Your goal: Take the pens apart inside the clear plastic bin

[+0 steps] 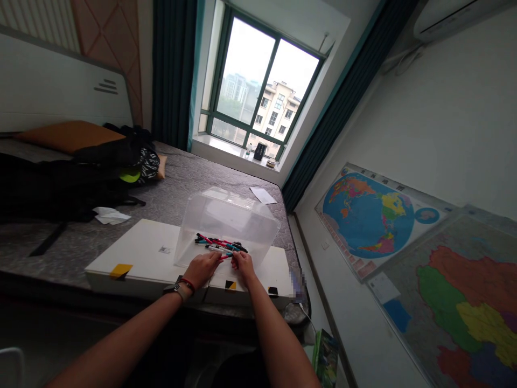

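Observation:
My left hand (203, 268), with a watch and a red band at its wrist, is closed on a red pen (225, 257). At the pen's other end, the fingers of my right hand (243, 264) are pinched on it. Just beyond both hands, a loose heap of black, red and blue pens (218, 242) lies at the open side of a translucent plastic box (230, 213). A whitish pen is among them, close to my fingertips. My fingers hide part of the red pen.
White cartons (137, 248) with yellow and black tabs lie under the box at the edge of a grey bed (177, 161). Dark clothing (48, 186), a crumpled tissue (111, 215) and an orange pillow (72, 134) are left; a paper sheet (263, 195) lies behind.

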Available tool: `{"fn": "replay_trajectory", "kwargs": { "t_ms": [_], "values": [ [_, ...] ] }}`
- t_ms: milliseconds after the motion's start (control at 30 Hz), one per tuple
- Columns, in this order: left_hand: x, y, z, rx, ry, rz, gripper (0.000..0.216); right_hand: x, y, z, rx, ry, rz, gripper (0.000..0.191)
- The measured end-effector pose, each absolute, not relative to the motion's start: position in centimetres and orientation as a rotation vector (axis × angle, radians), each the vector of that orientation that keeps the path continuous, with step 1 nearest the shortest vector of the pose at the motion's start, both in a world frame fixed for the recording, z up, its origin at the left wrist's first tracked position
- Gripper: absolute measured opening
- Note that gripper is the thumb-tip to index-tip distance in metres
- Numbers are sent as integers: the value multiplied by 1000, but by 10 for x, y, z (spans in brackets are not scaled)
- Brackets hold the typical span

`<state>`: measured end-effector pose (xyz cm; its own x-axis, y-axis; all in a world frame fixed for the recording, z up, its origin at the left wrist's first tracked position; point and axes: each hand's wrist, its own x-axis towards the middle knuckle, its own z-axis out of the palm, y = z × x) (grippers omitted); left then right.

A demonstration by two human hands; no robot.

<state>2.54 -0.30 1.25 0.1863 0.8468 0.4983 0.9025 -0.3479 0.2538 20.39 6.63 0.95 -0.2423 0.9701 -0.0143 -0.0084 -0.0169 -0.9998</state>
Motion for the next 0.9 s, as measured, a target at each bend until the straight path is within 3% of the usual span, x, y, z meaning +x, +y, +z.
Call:
{"fn": "replay_trajectory", "kwargs": {
  "t_ms": [900],
  "values": [
    [27,-4,14,-2303,-1727,-890,34,205,67,8,-1076,-1379,1406,31]
  ]
}}
